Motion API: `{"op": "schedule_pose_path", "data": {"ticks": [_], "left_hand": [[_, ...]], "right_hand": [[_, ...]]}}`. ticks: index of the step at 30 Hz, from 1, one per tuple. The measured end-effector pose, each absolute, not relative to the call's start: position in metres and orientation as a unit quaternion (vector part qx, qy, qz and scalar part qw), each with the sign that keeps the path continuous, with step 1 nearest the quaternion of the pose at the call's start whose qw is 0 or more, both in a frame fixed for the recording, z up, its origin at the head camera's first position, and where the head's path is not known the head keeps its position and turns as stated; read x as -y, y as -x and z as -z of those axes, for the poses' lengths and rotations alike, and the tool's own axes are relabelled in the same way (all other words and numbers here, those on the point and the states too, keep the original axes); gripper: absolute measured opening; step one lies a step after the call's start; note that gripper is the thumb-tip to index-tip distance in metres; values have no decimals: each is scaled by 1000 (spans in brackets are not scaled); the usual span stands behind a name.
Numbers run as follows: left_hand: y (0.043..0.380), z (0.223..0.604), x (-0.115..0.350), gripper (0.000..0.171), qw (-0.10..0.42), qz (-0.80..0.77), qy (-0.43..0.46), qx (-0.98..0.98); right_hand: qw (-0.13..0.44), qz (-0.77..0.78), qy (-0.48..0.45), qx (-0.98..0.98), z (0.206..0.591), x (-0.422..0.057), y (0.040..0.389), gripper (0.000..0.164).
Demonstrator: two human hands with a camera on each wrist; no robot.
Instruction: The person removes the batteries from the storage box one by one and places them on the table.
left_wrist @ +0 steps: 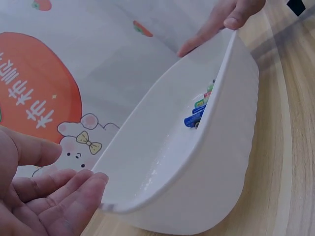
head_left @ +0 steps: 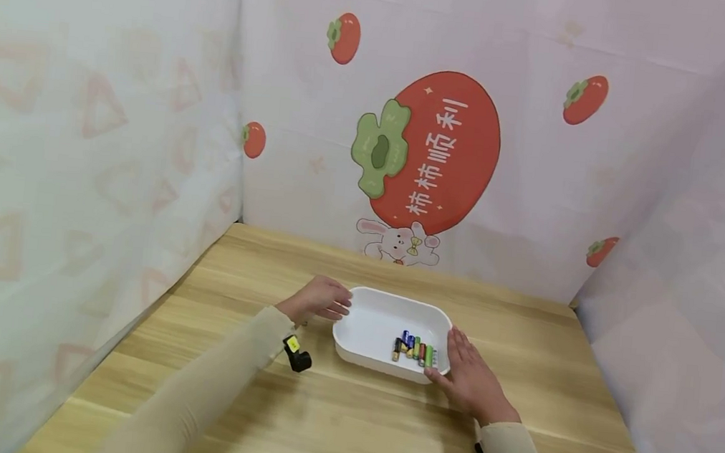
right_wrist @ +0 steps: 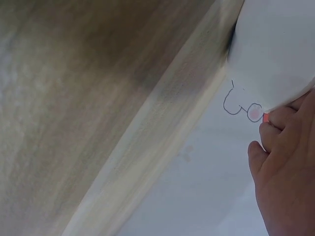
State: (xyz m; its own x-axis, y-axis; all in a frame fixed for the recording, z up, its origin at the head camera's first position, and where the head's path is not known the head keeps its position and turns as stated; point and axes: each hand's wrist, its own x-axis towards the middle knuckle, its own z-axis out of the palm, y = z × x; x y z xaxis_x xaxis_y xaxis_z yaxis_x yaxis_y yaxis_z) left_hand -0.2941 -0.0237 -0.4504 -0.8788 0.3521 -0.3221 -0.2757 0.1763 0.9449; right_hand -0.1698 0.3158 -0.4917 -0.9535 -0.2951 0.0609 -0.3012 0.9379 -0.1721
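White tray (head_left: 363,327) lies between left hand (head_left: 320,299) and right hand (head_left: 473,381).

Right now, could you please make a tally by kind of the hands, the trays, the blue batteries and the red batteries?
Hands: 2 (left hand, right hand)
White tray: 1
Blue batteries: 2
Red battery: 1
Total: 6

"柿柿顺利" on persimmon (head_left: 457,159)
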Motion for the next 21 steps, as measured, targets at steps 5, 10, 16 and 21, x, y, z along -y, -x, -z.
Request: {"op": "schedule_pose_path", "data": {"ticks": [5,10,16,21], "left_hand": [[293,452,8,33,260,-636,-46,-725],[292,458,-5,30,269,-622,-65,-732],[296,455,-23,25,273,-594,-76,-753],[298,460,-38,18,288,-580,-68,-759]], "right_hand": [[25,-87,-153,984,493,-318,169,97],[15,-79,-154,985,498,-319,166,99],[23,-74,-155,985,497,-317,171,98],[11,-77,-147,986,497,-316,175,99]]}}
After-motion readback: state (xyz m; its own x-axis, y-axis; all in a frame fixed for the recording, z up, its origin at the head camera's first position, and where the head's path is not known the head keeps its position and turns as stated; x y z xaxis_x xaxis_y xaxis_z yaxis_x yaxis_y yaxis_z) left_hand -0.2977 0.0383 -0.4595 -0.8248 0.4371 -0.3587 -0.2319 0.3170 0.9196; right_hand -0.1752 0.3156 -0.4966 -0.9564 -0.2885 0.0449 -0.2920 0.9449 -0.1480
